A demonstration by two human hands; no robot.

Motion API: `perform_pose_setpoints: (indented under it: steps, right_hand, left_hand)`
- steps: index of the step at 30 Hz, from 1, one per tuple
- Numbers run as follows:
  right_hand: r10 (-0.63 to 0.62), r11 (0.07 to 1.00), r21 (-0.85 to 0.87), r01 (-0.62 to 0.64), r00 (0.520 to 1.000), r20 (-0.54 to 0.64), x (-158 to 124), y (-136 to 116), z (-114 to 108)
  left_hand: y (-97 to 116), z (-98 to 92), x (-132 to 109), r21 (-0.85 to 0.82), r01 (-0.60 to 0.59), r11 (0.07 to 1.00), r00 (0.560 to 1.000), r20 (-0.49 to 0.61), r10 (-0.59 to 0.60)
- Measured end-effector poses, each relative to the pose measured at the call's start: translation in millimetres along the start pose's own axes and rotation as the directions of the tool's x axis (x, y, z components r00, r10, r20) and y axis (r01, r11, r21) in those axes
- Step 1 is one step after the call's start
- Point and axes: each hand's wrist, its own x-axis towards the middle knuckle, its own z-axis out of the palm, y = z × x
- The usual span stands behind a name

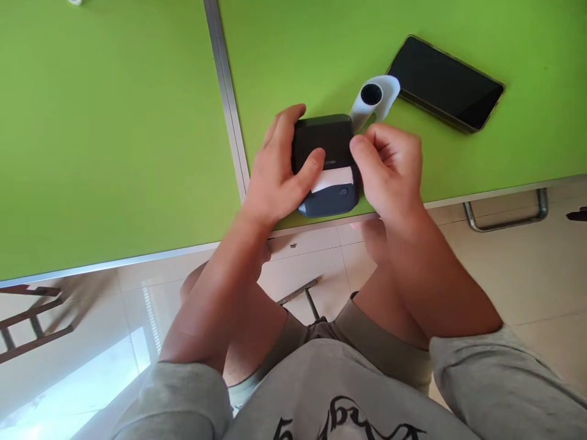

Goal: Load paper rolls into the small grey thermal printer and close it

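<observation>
A small dark mini printer [323,137] sits at the table's front edge, with a strip of white paper [332,179] across its slot and a power button below. My left hand [279,168] wraps around its left side, fingers along the far left edge and thumb over the top by the paper. My right hand [389,162] is closed at the printer's right edge, the thumb against its side; the curled fingers hide whatever they grip. Just behind that hand lies a white paper roll [364,110] with a dark core end and a loose curled flap.
A black smartphone [449,82] lies to the right, near the roll's flap. The green tabletop [114,134] is divided by a metal strip [227,91] left of the printer. Stool legs [32,324] stand on the tiled floor below.
</observation>
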Motion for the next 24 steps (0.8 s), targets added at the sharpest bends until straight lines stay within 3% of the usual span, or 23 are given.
perform_pose_setpoints:
  steps: [6, 9, 14, 20, 24]
  right_hand:
    - [-0.016, 0.998, -0.055, 0.014, 0.999, -0.046, 4, 5, 9]
    - [-0.04, 0.999, 0.007, 0.041, 0.992, -0.122, 0, 2, 8]
    - [0.132, 0.981, 0.17, -0.09, 0.958, -0.257, -4, -8, 2]
    - [0.25, 0.925, 0.346, -0.158, 0.938, -0.238, 1, -4, -1]
    - [0.218, 0.891, 0.411, -0.191, 0.976, -0.019, 6, 6, -14]
  left_hand:
    - [-4, -2.3, -14, 0.066, 0.054, 0.996, 0.998, 0.012, -0.055]
    - [-7, 1.4, -13, 0.069, 0.064, 0.996, 0.998, -0.004, -0.064]
    - [-8, 3.1, -10, 0.06, 0.054, 0.997, 0.998, -0.018, -0.053]
    - [-9, 2.9, -9, 0.062, 0.05, 0.997, 0.998, -0.031, -0.048]
    - [-9, 5.0, -8, 0.049, 0.052, 0.997, 0.997, -0.051, -0.05]
